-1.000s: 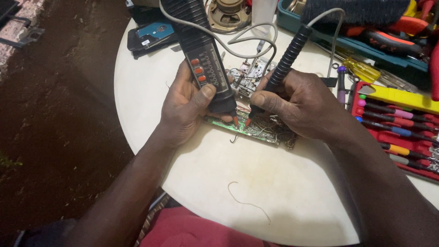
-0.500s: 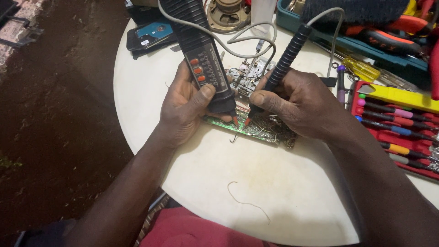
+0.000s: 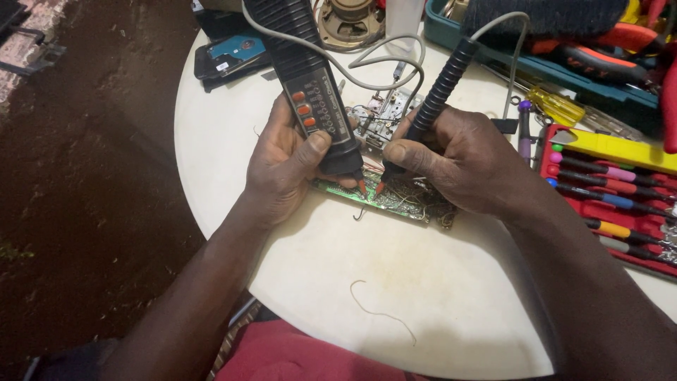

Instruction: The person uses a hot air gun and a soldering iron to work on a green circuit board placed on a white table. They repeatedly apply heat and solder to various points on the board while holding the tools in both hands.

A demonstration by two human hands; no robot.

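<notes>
The left hand (image 3: 293, 166) is closed around a long black pen-shaped tester with orange buttons (image 3: 310, 92), thumb pressed on its face. The right hand (image 3: 455, 159) is closed around a black ribbed probe handle (image 3: 438, 92). Both red tips meet a green circuit board (image 3: 395, 201) lying on the round white table (image 3: 367, 282) (a red screwdriver tray (image 3: 606, 197) sits at the right). Compared with a second ago, both hands and tools remain where they were.
</notes>
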